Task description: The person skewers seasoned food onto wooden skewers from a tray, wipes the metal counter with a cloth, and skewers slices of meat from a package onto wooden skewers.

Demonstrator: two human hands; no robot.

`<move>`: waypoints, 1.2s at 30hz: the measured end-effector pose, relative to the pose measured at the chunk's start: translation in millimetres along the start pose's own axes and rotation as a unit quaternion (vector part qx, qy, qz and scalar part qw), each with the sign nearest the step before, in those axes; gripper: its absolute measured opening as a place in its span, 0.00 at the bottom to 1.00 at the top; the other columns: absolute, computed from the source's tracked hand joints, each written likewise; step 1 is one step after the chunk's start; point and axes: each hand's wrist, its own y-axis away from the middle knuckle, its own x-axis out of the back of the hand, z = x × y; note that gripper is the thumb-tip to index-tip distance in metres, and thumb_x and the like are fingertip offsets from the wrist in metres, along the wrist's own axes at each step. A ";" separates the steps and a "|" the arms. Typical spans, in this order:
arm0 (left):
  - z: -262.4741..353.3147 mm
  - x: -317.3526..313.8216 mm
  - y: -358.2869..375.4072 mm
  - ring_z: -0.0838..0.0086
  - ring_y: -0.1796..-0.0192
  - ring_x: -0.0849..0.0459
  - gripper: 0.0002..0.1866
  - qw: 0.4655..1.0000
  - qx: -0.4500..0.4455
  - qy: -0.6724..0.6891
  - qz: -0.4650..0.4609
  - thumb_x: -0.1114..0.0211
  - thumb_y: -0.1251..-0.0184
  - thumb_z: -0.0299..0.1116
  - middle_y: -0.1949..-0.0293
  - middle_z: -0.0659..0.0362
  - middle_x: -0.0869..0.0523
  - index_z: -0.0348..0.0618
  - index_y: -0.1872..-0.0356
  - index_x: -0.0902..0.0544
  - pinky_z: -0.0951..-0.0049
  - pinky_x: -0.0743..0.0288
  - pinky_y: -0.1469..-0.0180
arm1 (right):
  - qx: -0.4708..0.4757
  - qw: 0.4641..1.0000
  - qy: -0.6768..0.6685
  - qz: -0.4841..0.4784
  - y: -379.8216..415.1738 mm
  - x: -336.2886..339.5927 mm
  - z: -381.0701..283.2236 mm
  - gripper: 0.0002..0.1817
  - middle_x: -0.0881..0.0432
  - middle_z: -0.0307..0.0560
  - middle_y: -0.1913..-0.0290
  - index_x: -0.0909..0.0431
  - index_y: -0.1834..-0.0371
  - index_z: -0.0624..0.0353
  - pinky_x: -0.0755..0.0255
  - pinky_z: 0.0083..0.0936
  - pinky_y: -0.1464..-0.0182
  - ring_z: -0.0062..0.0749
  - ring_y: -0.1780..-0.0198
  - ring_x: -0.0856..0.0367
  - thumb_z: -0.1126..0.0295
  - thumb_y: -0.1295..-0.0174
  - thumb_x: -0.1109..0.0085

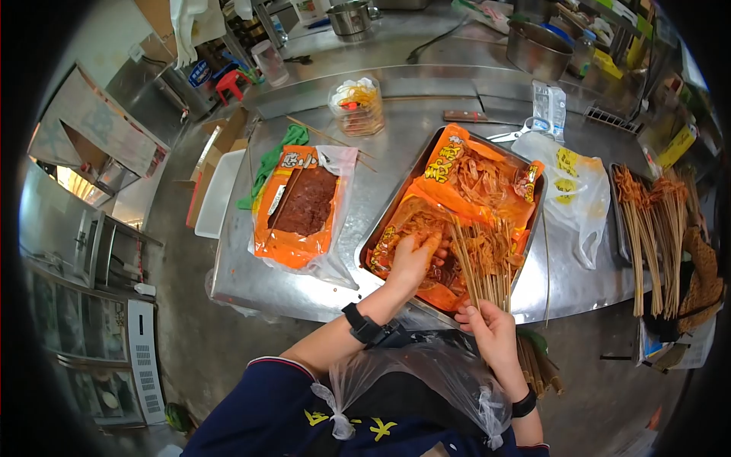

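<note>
My left hand (pixel 415 257) reaches into a metal tray (pixel 396 206) and pinches orange-red strips of food (pixel 415 221) lying on opened orange packaging (pixel 445 164). My right hand (pixel 491 326) grips a bundle of bamboo skewers (pixel 487 270) at their lower ends, the sticks fanning up over the tray's near edge. Some strips are threaded on the skewers. A black watch sits on my left wrist, and a clear plastic apron covers my front.
An opened orange pack with a dark red slab (pixel 304 202) lies left of the tray. At right, finished skewers (pixel 655 228) are piled by a white plastic bag (pixel 571 183). A plastic tub (pixel 356 105), scissors (pixel 521 131), a knife (pixel 466 116) and pots (pixel 537 47) stand farther back.
</note>
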 end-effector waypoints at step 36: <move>1.0 25.0 -2.8 0.56 0.69 0.18 0.16 0.706 -0.160 -0.687 -0.059 0.35 0.52 0.42 0.77 0.47 0.19 0.36 0.74 0.20 0.61 0.27 0.66 | -0.034 0.998 -0.048 0.018 -4.1 -1.8 5.3 0.10 0.21 0.42 0.67 0.26 0.57 0.69 0.30 0.12 0.77 0.16 0.77 0.24 0.77 0.41 0.46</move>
